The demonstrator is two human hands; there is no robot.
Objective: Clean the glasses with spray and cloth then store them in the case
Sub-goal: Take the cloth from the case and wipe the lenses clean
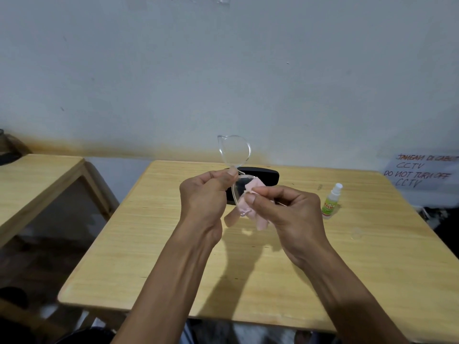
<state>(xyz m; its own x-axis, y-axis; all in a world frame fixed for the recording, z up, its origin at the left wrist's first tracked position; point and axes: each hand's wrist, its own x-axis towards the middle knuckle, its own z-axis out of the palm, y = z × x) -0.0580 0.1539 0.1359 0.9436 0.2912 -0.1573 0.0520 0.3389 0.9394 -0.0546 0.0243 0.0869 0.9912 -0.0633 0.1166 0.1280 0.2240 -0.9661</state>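
While both hands are raised over the middle of the table (159, 259), the count is quickly made: one pair of glasses (234, 151), one pink cloth (250, 212), one black case (260, 176), one small spray bottle (331, 202), and two wooden tables, the second (39, 180) standing off to the left.

The left hand (207, 194) is closed in a pinch, its thumb and curled fingers gripping the clear frame near the bridge, so the glasses hang in the air above the far half of the table, in front of the case. The right hand (285, 207) is also closed, fingers and thumb curled round the cloth and pressing it against the lower lens; loose folds of cloth droop below the fingers. How much of the lens lies inside the cloth I cannot tell.

The glasses stand on end: their long axis runs nearly upright, one lens high and bare against the wall (223, 70), the other low between the two hands. The upper lens faces roughly towards the viewer.

The case lies flat at the far middle of the table, its long axis left to right, partly hidden behind the hands. The bottle stands upright near the right side, well apart from the hands, white nozzle at the top and a green label on its body.

A handwritten paper sign (422, 173) hangs on the wall at far right.
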